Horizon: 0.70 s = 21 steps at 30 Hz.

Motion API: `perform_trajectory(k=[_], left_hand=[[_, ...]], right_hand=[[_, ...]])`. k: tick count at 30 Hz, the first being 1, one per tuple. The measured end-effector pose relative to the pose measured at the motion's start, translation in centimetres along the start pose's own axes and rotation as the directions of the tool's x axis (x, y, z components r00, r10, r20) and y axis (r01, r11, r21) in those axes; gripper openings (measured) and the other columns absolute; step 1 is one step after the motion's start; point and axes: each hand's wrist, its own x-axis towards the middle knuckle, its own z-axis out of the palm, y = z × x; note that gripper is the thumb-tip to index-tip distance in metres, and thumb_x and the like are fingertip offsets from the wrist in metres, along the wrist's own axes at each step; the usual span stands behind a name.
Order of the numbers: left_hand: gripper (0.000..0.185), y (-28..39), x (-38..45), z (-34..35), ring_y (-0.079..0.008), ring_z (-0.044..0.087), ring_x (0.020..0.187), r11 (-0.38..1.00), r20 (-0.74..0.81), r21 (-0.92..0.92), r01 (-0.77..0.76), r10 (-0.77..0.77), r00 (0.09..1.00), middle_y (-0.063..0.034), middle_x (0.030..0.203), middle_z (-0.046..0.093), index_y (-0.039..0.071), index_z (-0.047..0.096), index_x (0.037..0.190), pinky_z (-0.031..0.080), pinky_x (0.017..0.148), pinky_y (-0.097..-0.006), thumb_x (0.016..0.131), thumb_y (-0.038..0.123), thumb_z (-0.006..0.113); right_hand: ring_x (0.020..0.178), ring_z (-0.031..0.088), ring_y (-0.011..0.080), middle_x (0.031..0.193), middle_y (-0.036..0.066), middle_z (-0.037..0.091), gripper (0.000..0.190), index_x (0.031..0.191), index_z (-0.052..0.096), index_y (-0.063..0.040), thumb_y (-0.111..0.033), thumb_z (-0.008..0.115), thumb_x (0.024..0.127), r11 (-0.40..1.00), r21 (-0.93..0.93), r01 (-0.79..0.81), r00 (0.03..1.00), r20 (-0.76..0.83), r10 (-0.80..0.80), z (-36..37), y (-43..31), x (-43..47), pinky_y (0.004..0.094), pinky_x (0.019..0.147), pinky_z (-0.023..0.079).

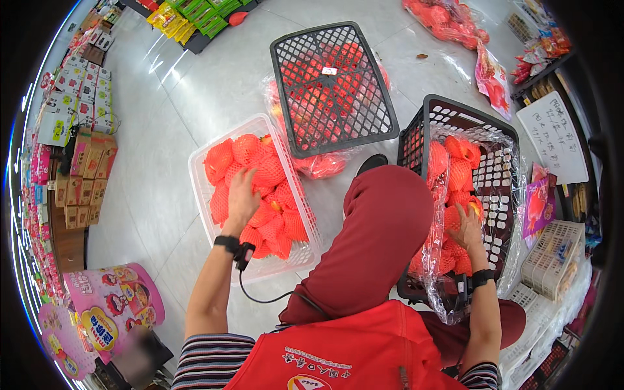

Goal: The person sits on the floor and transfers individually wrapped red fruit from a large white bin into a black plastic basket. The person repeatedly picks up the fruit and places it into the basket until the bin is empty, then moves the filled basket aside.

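My left hand (243,197) rests over the white plastic basket (197,180) on the floor, fingers apart, touching the fruit in red foam nets (270,170) that fill it. On the right, my right hand (468,228) reaches into a black plastic crate (502,122) lined with clear plastic film (434,253). Its spread fingers lie on foam-netted fruit (458,173), beside one with a bare yellow-red patch (475,208). Whether that hand grips a fruit cannot be told, since the fingertips are partly hidden.
An overturned-looking black lattice crate (336,126) sits ahead, over red-netted fruit in plastic. Bagged red fruit (446,22) lies at the far right. A handwritten whiteboard (553,136) and a beige basket (553,258) stand right. Boxes (87,161) and a pink display carton (114,307) line the left.
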Motion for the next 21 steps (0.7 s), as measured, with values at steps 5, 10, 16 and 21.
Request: perform_trajectory(k=[5, 10, 16, 21], left_hand=[[0.068, 1.8, 4.3, 4.5, -0.0331, 0.046, 0.127, 0.886, 0.199, 0.400, -0.235, 0.166, 0.966, -0.0195, 0.144, 0.041, 0.014, 0.044, 0.143, 0.044, 0.101, -0.0434, 0.078, 0.004, 0.063], [0.064, 2.6, 6.3, 7.5, -0.0344, 0.053, 0.104, 0.816, 0.143, 0.559, -0.149, 0.082, 0.986, -0.0185, 0.120, 0.047, 0.019, 0.049, 0.133, 0.057, 0.072, -0.0348, 0.074, 0.007, 0.070], [0.088, 3.3, 4.3, 2.0, -0.0387, 0.052, 0.116, 0.997, 0.064, -0.066, 0.038, -0.033, 0.997, -0.0225, 0.125, 0.048, 0.017, 0.046, 0.138, 0.052, 0.093, -0.0444, 0.058, 0.013, 0.085], [0.085, -0.3, 2.4, -0.9, -0.0262, 0.055, 0.117, 0.294, 0.062, -0.929, 0.224, -0.471, 0.880, -0.0149, 0.128, 0.055, 0.004, 0.042, 0.141, 0.049, 0.098, -0.0379, 0.069, 0.013, 0.086]], right_hand=[[0.133, 0.040, 0.0421, 0.146, 0.025, 0.039, 0.079, 0.146, 0.040, -0.011, -0.026, 0.076, 0.078, 0.997, 0.056, 0.062, 0.989, -0.141, -0.053, -3.7, -0.4, -1.4, 0.0495, 0.113, 0.032], [0.131, 0.042, 0.0429, 0.144, 0.025, 0.042, 0.075, 0.144, 0.043, -0.010, -0.024, 0.076, 0.079, 0.996, 0.038, 0.079, 0.988, -0.134, -0.074, -6.0, -1.9, -4.1, 0.0479, 0.113, 0.034], [0.125, 0.048, 0.0439, 0.137, 0.027, 0.049, 0.070, 0.141, 0.046, -0.004, -0.020, 0.075, 0.079, 0.961, 0.242, 0.131, 0.975, -0.208, -0.081, -9.3, -2.8, -6.9, 0.0454, 0.106, 0.040], [0.120, 0.054, 0.0403, 0.129, 0.024, 0.056, 0.062, 0.136, 0.050, -0.002, -0.015, 0.073, 0.081, 0.877, 0.394, 0.274, 0.936, -0.317, -0.150, -12.8, -5.8, -6.7, 0.0429, 0.101, 0.044]])
